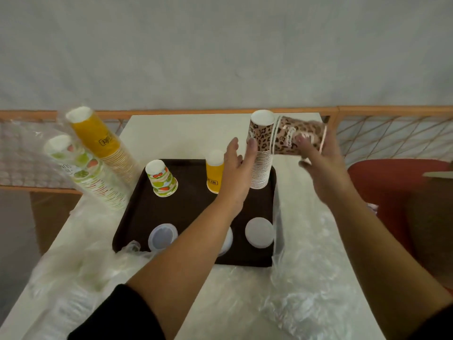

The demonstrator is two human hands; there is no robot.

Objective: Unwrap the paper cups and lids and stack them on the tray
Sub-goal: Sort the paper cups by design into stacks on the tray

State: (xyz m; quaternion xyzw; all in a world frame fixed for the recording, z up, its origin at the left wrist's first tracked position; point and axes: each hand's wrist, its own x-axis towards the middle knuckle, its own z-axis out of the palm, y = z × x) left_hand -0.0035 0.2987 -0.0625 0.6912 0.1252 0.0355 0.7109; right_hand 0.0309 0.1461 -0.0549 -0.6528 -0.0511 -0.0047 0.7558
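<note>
Leopard-print cup stack (261,153) upside down at tray (132,224) far right corner, left hand (236,165) steadying it with relaxed fingers, right hand (318,158) gripping tilted leopard cups (297,136) beside its top

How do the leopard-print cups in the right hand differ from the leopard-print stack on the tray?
The cups in the right hand lie sideways in the air; the leopard-print stack stands upside down on the tray. The held cups are a few; the stack is tall, steadied by the left hand. Both share the leopard print.
</note>
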